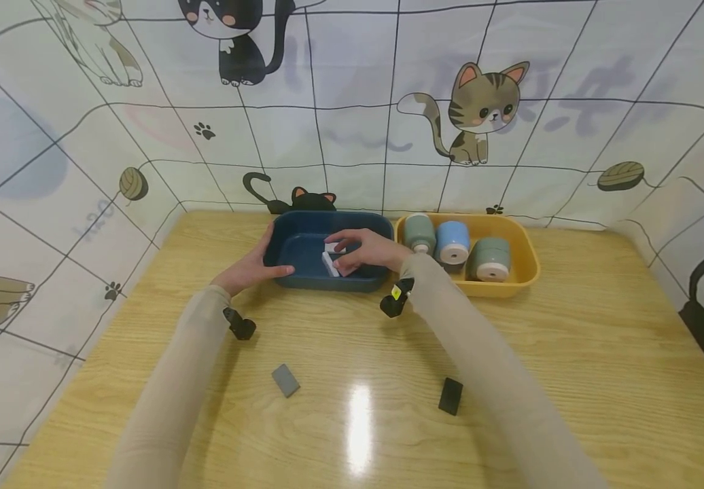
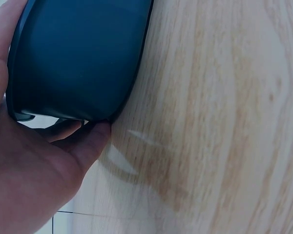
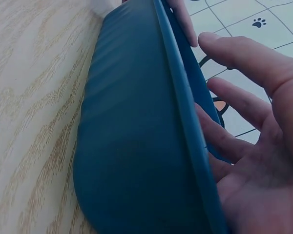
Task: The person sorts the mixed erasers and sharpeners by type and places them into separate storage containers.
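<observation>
My left hand grips the left end of a dark blue plastic bin, thumb at its front corner and fingers along its far side. In the left wrist view the thumb presses the bin's corner. My right hand reaches over the bin's right side, fingers spread and loosely bent down into it. Small white blocks lie in the bin by those fingertips, partly hidden. In the right wrist view the thumb stands apart from the other fingers, with nothing visible between them; the bin wall hides some fingertips.
Right of the blue bin stands a yellow bin with green and blue rounded containers in it. A grey flat piece and a black flat piece lie on the wooden table. A cat-print cloth hangs behind.
</observation>
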The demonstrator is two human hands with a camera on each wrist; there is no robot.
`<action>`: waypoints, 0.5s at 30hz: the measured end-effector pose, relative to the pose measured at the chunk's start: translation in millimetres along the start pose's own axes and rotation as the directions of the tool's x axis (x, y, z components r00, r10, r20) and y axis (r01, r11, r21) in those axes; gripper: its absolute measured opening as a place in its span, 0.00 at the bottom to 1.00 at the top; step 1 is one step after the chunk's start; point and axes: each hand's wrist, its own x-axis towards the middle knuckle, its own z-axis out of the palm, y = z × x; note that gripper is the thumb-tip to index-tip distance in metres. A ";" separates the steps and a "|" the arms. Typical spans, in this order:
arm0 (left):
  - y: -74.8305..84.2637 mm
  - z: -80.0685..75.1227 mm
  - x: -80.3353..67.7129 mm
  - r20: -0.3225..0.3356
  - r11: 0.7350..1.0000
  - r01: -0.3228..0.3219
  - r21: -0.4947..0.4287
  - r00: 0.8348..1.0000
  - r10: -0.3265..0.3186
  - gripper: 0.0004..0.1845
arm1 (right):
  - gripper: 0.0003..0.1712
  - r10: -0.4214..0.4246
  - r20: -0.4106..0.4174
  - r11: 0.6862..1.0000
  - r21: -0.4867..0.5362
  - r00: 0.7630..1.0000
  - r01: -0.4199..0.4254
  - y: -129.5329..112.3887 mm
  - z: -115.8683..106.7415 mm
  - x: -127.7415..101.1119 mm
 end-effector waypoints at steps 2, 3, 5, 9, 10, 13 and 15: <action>-0.8 -0.3 0.5 -0.003 1.000 0.001 0.000 1.000 -0.001 0.61 | 0.34 -0.016 0.012 1.000 0.009 1.000 0.015 -1.4 -0.3 -2.3; -1.1 -0.4 0.7 -0.003 1.000 0.000 -0.001 1.000 0.000 0.62 | 0.34 -0.023 0.016 1.000 0.009 1.000 0.023 -1.7 -0.7 -3.3; -1.5 -0.6 0.8 -0.004 1.000 0.002 -0.004 1.000 -0.002 0.62 | 0.34 -0.036 0.013 0.999 -0.020 0.999 0.036 -1.9 -1.9 -5.9; -1.3 -0.6 -0.1 -0.003 1.000 -0.001 -0.007 1.000 0.001 0.62 | 0.33 -0.062 -0.011 0.985 -0.162 0.998 0.059 -1.0 -4.2 -13.4; 4.7 -0.6 -4.0 0.001 1.000 0.001 -0.007 1.000 -0.001 0.61 | 0.32 -0.068 -0.016 0.980 -0.188 0.998 0.064 -0.3 -4.8 -15.3; 22.8 -0.8 -15.5 0.016 1.000 0.009 -0.007 1.000 -0.009 0.59 | 0.30 -0.090 0.000 0.977 -0.193 0.996 0.088 0.3 -5.6 -21.4; 35.5 -0.8 -23.0 0.026 1.000 0.020 -0.009 0.999 -0.020 0.57 | 0.27 -0.099 0.011 0.982 -0.163 0.995 0.100 -0.6 -5.7 -26.0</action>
